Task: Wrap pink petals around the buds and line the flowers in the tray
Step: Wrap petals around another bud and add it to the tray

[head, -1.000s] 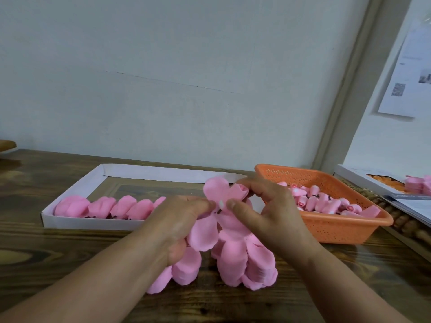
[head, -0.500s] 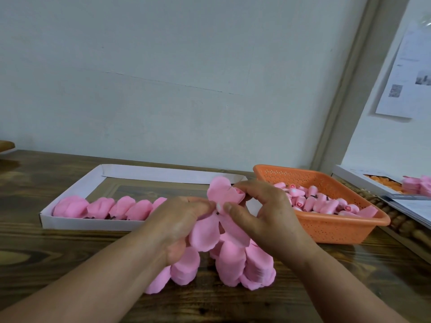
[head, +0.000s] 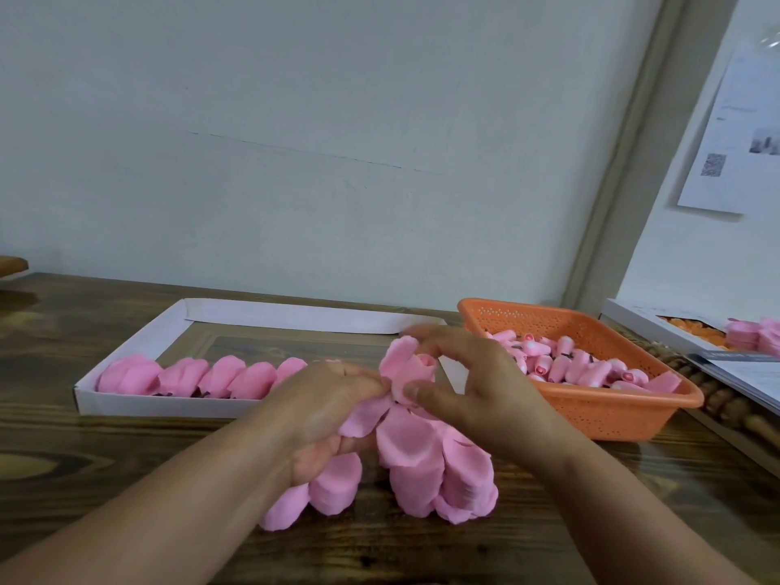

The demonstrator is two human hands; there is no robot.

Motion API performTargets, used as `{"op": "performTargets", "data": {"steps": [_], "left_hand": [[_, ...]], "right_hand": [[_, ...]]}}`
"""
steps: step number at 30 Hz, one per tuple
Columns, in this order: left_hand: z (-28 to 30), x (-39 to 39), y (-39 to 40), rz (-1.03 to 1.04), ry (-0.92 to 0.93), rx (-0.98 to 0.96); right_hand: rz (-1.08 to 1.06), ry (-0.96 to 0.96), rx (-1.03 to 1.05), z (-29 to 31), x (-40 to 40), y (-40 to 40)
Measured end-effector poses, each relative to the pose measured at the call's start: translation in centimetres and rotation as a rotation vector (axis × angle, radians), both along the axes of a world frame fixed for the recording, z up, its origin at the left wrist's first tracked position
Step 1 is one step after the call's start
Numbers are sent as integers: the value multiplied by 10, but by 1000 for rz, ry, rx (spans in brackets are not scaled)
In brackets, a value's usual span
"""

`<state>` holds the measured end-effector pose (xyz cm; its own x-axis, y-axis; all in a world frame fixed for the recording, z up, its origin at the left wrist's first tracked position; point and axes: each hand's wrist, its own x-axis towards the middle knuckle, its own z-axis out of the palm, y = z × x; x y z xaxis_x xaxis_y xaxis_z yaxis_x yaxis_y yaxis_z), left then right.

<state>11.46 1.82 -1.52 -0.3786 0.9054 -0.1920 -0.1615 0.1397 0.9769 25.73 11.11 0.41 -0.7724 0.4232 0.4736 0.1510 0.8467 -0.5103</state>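
Head view: both hands meet over the wooden table (head: pixel 126 470), working one flower (head: pixel 407 367) held just above a pile of loose pink petals (head: pixel 426 470). Left hand (head: pixel 325 415) has fingertips pinched together on the petal base at the flower's lower left, with more petals trapped under its palm. Right hand (head: pixel 477 386) has its thumb pressed to the flower's base from the right; index and remaining fingers are curled over the top and spread apart, blurred, so contact there is unclear. A bud tip shows at the flower's top right, partly wrapped, one petal standing upright on its left. White tray (head: pixel 126 365) sits behind the left hand, with a row of finished flowers (head: pixel 202 375) lined along its near wall, touching each other. Orange basket (head: pixel 599 399) sits right of the tray, just behind the right hand, holding a heap of bare buds (head: pixel 565 365). Far right edge: another white box (head: pixel 645 327) with orange and pink pieces, detail too small to tell.
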Motion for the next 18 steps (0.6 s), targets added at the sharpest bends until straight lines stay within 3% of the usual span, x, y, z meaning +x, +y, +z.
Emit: {"op": "performTargets", "data": {"steps": [6,12,18], "left_hand": [[-2,2,1,-30,-185,66],[-9,-1,2,-55,-560,130],[-13,5,4,-144,-549,178]], "right_hand": [[-32,191,-156,-6,-2,1],[-66,330,-328,-6,-4,8],[-47,312,-375,-9,-9,9]]}}
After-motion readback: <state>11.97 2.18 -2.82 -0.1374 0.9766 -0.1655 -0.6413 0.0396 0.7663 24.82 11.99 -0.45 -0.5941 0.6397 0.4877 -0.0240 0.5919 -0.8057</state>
